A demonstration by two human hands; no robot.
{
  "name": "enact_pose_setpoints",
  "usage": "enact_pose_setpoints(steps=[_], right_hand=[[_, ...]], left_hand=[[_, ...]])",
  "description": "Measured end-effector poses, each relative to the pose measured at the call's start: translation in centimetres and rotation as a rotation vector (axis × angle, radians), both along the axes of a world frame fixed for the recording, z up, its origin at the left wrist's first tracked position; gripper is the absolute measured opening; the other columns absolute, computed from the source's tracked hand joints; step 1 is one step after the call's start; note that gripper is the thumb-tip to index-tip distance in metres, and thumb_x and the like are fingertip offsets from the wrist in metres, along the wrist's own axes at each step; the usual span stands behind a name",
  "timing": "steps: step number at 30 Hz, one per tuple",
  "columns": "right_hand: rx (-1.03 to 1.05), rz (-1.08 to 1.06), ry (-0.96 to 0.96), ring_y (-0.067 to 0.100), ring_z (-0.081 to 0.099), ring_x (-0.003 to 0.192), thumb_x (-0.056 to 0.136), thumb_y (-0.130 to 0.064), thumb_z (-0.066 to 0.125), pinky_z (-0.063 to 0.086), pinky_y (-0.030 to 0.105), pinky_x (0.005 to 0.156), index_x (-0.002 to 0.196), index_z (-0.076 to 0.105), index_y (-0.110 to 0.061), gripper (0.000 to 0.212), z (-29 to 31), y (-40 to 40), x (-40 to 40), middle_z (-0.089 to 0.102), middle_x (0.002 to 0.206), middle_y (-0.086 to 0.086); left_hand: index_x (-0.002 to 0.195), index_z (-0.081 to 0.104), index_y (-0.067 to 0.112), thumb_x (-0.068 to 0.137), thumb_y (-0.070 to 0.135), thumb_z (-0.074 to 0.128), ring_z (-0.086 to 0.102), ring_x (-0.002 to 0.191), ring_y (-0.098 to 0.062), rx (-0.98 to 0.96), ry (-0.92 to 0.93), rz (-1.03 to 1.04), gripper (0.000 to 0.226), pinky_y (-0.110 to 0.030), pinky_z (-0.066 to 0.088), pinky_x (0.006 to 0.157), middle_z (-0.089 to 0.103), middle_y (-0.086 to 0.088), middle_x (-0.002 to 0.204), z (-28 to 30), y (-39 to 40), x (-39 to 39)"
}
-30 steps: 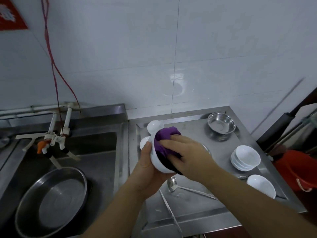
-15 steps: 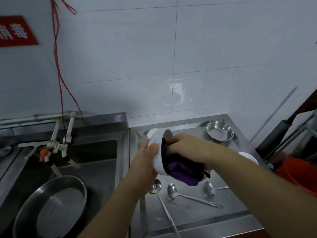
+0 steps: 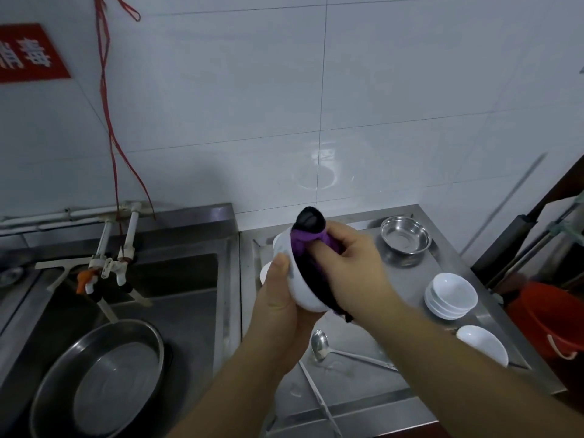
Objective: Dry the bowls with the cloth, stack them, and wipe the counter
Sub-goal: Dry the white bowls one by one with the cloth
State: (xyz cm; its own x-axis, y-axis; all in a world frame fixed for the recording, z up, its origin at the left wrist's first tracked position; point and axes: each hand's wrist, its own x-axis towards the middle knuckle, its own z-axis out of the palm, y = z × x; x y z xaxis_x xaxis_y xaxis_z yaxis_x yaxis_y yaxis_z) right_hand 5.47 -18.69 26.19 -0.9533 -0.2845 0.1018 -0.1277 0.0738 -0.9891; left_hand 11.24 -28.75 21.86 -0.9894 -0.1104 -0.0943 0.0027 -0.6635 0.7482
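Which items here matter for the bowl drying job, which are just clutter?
Job: held bowl, cloth, left hand, right hand, stacked bowls, lone bowl, bowls behind, counter.

Clutter: steel bowl, ladle, basin, taps, red bucket.

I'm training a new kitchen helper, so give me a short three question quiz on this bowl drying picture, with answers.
1. True or false: the left hand holds the white bowl clear above the counter.
2. What does the right hand press into that bowl? A) sponge B) purple cloth C) ladle
3. Fill in: the stack of white bowls sits nearer the person than the empty ____ bowl.

Key: 1 true; 2 B; 3 steel.
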Motion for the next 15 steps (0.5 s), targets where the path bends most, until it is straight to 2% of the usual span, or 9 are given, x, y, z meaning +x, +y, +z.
enact_pose_setpoints(steps=[2,3,4,5,6,8,11,13,15], right_hand=[[0.301,0.040,0.430,0.028,0.064,0.075,0.098,-0.017,0.067,0.054,0.044,0.069,0.099,0.076,-0.022,0.010,0.1,0.9,-0.7,0.069,0.078,0.008],[0.483,0.113,0.601,0.027,0.064,0.078,0.099,-0.018,0.066,0.053,0.043,0.070,0.107,0.075,-0.019,0.012,0.3,1.2,-1.1,0.070,0.084,0.005],[0.664,0.189,0.696,0.027,0.065,0.085,0.099,-0.021,0.065,0.053,0.043,0.075,0.114,0.072,-0.017,0.018,0.5,1.4,-1.3,0.071,0.093,0.005],[0.816,0.249,0.706,0.027,0.065,0.090,0.099,-0.025,0.062,0.054,0.044,0.079,0.119,0.069,-0.018,0.023,0.8,1.4,-1.6,0.071,0.100,0.004],[0.908,0.279,0.661,0.027,0.066,0.091,0.099,-0.030,0.059,0.055,0.044,0.081,0.120,0.066,-0.021,0.025,1.1,1.3,-1.7,0.071,0.101,0.003],[0.939,0.317,0.505,0.025,0.069,0.084,0.098,-0.038,0.052,0.059,0.046,0.077,0.114,0.064,-0.026,0.023,1.8,1.3,-1.8,0.073,0.092,0.001],[0.861,0.428,0.224,0.025,0.075,0.078,0.095,-0.039,0.050,0.063,0.050,0.077,0.099,0.071,-0.026,0.024,2.7,1.9,-2.1,0.077,0.085,0.002],[0.804,0.504,0.073,0.020,0.075,0.082,0.092,-0.035,0.056,0.063,0.047,0.082,0.094,0.074,-0.025,0.020,3.0,2.4,-2.4,0.077,0.085,-0.001],[0.660,0.565,-0.079,0.017,0.072,0.075,0.086,-0.034,0.061,0.061,0.039,0.075,0.081,0.073,-0.024,0.016,3.0,2.6,-2.5,0.073,0.078,-0.003]], left_hand=[[0.148,0.057,0.010,0.070,0.071,0.083,0.060,0.134,-0.043,-0.049,-0.001,0.036,0.102,-0.061,0.053,0.104,0.063,-0.026,0.142,0.6,-0.1,0.0],[0.149,0.055,0.011,0.069,0.071,0.084,0.061,0.133,-0.043,-0.079,-0.015,0.047,0.104,-0.062,0.052,0.106,0.063,-0.025,0.142,0.7,-0.3,0.0],[0.149,0.055,0.013,0.066,0.071,0.085,0.063,0.131,-0.041,-0.108,-0.045,0.056,0.105,-0.062,0.053,0.104,0.065,-0.023,0.141,0.8,-0.5,-0.1],[0.149,0.055,0.016,0.065,0.070,0.085,0.065,0.128,-0.039,-0.130,-0.086,0.069,0.105,-0.059,0.056,0.100,0.067,-0.020,0.139,0.8,-0.6,-0.2],[0.148,0.055,0.018,0.065,0.069,0.082,0.067,0.126,-0.037,-0.151,-0.124,0.079,0.101,-0.057,0.059,0.097,0.068,-0.018,0.137,0.5,-0.9,-0.3],[0.149,0.054,0.019,0.067,0.068,0.074,0.068,0.124,-0.038,-0.220,-0.162,0.066,0.098,-0.061,0.059,0.096,0.068,-0.018,0.137,0.0,-1.3,-0.4],[0.150,0.052,0.015,0.069,0.072,0.077,0.065,0.124,-0.045,-0.316,-0.113,0.023,0.102,-0.066,0.055,0.100,0.064,-0.024,0.138,-0.3,-1.6,-0.2],[0.152,0.049,0.009,0.072,0.074,0.080,0.062,0.129,-0.045,-0.268,-0.040,-0.019,0.108,-0.061,0.052,0.106,0.062,-0.027,0.140,-0.4,-1.8,0.2],[0.151,0.049,0.002,0.086,0.069,0.071,0.059,0.133,-0.044,-0.238,0.042,-0.064,0.096,-0.051,0.053,0.108,0.060,-0.030,0.141,-0.6,-1.9,0.5]])
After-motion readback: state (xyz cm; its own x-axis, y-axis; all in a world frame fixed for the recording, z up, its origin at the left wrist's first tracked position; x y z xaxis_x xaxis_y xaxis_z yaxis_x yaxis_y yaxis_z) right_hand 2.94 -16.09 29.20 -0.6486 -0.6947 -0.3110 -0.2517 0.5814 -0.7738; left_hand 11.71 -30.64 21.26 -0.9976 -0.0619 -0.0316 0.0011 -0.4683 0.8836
